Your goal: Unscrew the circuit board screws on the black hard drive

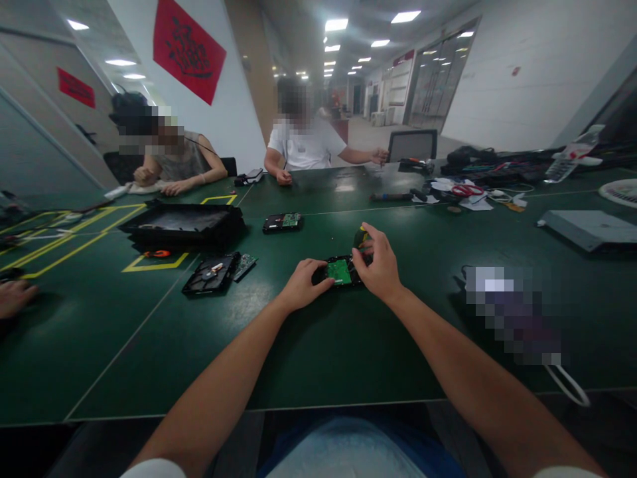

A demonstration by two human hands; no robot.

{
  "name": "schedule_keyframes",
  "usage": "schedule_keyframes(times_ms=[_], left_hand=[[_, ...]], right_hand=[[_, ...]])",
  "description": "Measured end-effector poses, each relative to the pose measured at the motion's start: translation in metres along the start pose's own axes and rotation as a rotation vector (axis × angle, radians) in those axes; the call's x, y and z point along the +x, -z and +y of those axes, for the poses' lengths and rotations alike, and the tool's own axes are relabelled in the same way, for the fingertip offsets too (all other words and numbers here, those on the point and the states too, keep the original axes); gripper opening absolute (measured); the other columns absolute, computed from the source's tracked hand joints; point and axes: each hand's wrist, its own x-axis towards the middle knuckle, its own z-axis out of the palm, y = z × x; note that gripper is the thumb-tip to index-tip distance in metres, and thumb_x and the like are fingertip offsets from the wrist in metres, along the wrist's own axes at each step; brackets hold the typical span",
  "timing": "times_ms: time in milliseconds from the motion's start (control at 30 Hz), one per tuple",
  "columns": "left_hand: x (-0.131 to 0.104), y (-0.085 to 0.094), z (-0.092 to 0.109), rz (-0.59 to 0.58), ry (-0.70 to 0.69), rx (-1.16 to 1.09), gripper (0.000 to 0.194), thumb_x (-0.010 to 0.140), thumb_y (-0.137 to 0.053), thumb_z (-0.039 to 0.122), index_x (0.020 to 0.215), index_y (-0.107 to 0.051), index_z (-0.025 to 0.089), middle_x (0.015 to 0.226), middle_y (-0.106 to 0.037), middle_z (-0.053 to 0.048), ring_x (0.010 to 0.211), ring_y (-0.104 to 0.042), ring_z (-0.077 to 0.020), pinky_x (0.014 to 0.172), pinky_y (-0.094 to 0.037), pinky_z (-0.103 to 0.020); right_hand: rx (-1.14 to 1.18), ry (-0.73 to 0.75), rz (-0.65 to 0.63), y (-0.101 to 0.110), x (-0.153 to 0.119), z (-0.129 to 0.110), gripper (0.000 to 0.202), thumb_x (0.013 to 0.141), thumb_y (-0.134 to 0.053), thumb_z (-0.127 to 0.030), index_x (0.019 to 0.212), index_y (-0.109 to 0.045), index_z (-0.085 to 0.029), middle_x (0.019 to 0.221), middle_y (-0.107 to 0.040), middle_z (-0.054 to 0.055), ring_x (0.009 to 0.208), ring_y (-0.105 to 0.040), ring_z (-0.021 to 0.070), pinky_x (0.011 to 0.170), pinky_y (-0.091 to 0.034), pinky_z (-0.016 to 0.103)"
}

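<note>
A hard drive (339, 271) with a green circuit board facing up lies on the green table in front of me. My left hand (306, 284) grips its left end, with the thumb along the near edge and fingers at the far side. In my right hand (379, 263), over the drive's right end, is a screwdriver (359, 236) with a yellow and dark handle, held upright between thumb and fingers. Its tip is hidden behind the hand.
Left of the drive lie an opened drive casing (212, 273) and a loose circuit board (245, 267). Another hard drive (282, 222) sits farther back, near black trays (186, 226). A grey metal box (592, 229) stands right. Two people sit opposite; another person's hand (17, 295) is far left.
</note>
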Motion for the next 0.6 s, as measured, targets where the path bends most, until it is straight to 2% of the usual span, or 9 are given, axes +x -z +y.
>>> schedule_keyframes(times_ms=[267,433,600], left_hand=[[0.0006,0.0002,0.0008,0.002,0.009,0.001,0.05,0.092,-0.073,0.046,0.134,-0.063,0.022,0.126,-0.066,-0.011,0.121,-0.06,-0.0302,0.109,-0.049,-0.049],[0.0007,-0.0007,-0.0008,-0.003,0.011,0.001,0.05,0.092,-0.072,0.047,0.135,-0.063,0.022,0.126,-0.066,-0.011,0.122,-0.059,-0.0306,0.109,-0.049,-0.049],[0.0002,-0.0011,-0.0015,0.002,0.005,-0.004,0.051,0.092,-0.073,0.048,0.135,-0.063,0.022,0.126,-0.066,-0.011,0.122,-0.059,-0.0306,0.109,-0.049,-0.049]], right_hand=[[0.006,0.009,0.02,-0.0019,0.0005,0.0023,0.06,0.096,-0.062,-0.026,0.151,-0.04,-0.032,0.137,-0.057,0.013,0.097,-0.069,0.024,0.081,-0.068,0.047],[0.013,0.007,0.035,-0.0014,0.0005,0.002,0.059,0.095,-0.067,-0.032,0.148,-0.042,-0.032,0.139,-0.055,0.012,0.09,-0.07,0.0211,0.075,-0.068,0.044],[0.026,0.012,0.025,-0.0009,0.0005,0.0005,0.057,0.097,-0.062,-0.025,0.15,-0.042,-0.032,0.138,-0.055,0.012,0.096,-0.071,0.0219,0.08,-0.068,0.044]])
